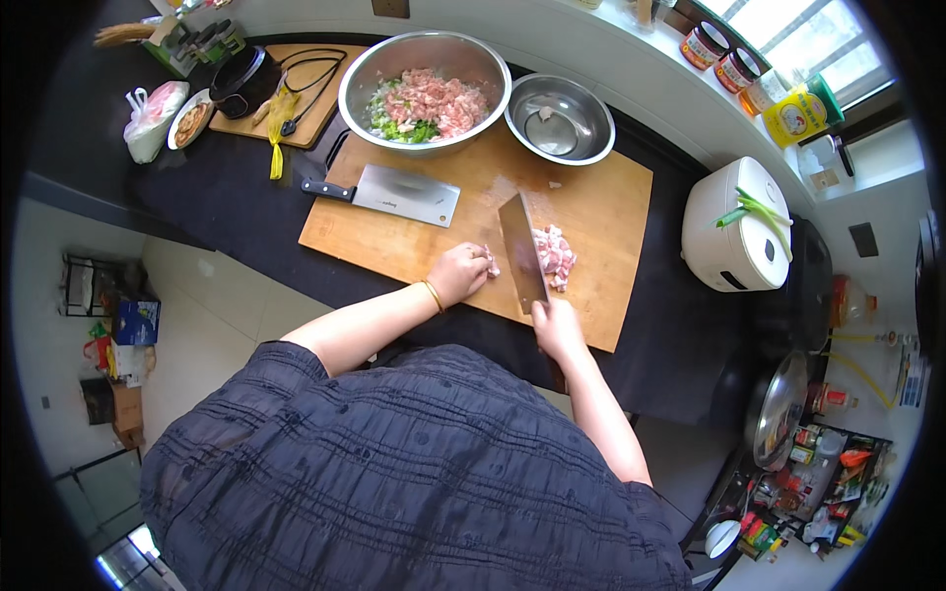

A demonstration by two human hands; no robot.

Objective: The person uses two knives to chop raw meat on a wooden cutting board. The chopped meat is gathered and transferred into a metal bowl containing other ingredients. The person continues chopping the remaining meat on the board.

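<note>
Head view: the right hand [555, 327] grips a cleaver [521, 246], fingers closed around its handle, blade beside diced meat [556, 258] on the cutting board [606, 241]. The left hand [460, 274] curls over small meat pieces [493, 263]; I can't tell whether it grips them. Beyond lies a 2nd cleaver [409, 195]; farther, 2 metal bowls [424, 53], the larger holding minced meat [429, 101].

dark countertop [227, 212] along pale wall [581, 44], brown wall plate [390, 8] up top. barred window [818, 39] upper right, bright daylight, white sill [887, 163] below. light tiled floor [212, 291] left, black-framed panes [103, 492] lower left.
</note>
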